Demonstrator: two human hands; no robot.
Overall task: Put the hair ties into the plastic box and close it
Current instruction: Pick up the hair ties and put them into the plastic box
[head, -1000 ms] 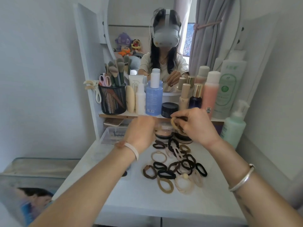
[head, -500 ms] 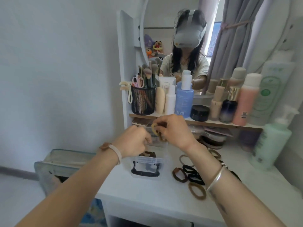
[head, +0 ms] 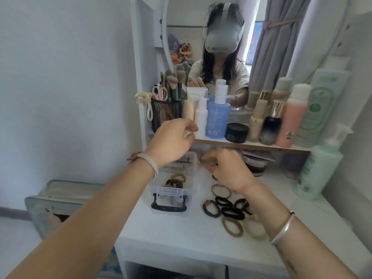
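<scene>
Head view: the clear plastic box (head: 173,195), lid off and black handle toward you, sits at the left of the white surface (head: 181,234). A few hair ties (head: 177,181) already lie inside it, perhaps three; the blur prevents an exact count. About seven loose ties (head: 227,212) remain just right of the box, some hidden under your forearm. Your left hand (head: 171,141) hovers above the box's far end, fingers loosely curled, apparently empty. Your right hand (head: 229,170), right of the box, pinches something blurred; you cannot tell what. Filling is judged under half done; closing remains.
</scene>
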